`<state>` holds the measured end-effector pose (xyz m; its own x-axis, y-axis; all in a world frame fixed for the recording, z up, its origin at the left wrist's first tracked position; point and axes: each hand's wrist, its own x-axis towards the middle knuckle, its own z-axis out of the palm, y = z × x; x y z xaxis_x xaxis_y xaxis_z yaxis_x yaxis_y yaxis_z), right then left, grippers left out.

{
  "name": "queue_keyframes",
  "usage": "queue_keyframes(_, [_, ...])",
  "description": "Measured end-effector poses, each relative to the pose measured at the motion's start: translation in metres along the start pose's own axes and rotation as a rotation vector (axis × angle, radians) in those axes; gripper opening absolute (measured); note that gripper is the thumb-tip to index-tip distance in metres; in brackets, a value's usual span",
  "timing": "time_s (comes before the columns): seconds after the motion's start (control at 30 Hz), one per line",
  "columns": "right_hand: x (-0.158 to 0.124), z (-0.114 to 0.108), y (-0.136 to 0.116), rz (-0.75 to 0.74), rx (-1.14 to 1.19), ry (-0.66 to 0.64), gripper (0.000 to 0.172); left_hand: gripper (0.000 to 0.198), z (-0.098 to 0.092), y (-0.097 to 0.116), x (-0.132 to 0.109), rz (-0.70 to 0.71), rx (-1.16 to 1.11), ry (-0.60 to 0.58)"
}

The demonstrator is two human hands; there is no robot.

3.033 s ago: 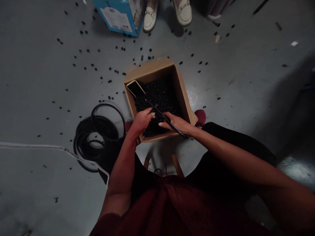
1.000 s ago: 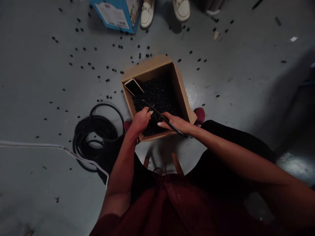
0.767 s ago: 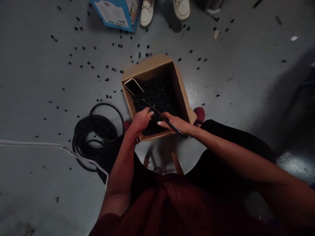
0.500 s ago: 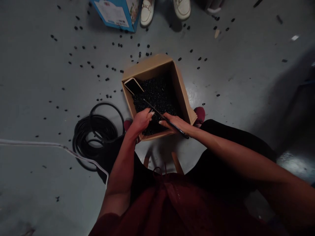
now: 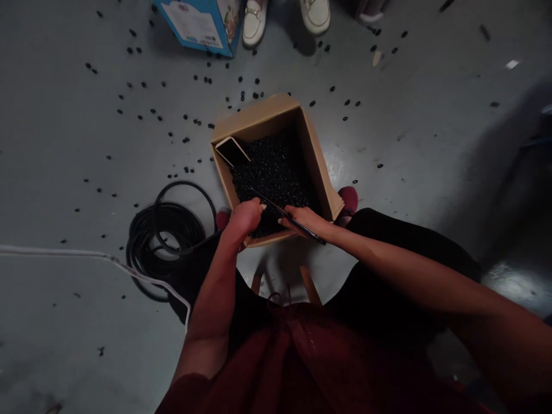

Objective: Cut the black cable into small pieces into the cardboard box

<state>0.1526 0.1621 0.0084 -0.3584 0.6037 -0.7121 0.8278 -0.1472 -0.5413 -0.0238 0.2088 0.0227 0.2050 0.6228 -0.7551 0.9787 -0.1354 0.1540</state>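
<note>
The painted grey concrete floor suggests a workshop or factory floor. Small black parts are strewn around a cardboard box, a coiled black cable is seen at eight o'clock, and a blue carton at twelve o'clock.

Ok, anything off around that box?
Yes: small black pieces are strewn across the floor around the cardboard box, looking spilled from the heap inside. What looks like a phone also sits tilted in the box's corner.
</note>
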Motion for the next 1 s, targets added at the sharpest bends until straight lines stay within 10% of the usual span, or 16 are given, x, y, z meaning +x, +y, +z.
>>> queue_keyframes(0.53, [0.002,-0.017,0.006,-0.017,0.254,0.121,0.028,0.028,-0.01,-0.004,-0.002,0.092,-0.605,0.309])
queue_keyframes(1.0, [-0.008,-0.027,-0.001,-0.102,0.335,0.119,0.042,0.037,-0.008,-0.005,0.0,0.128,-0.658,0.347])
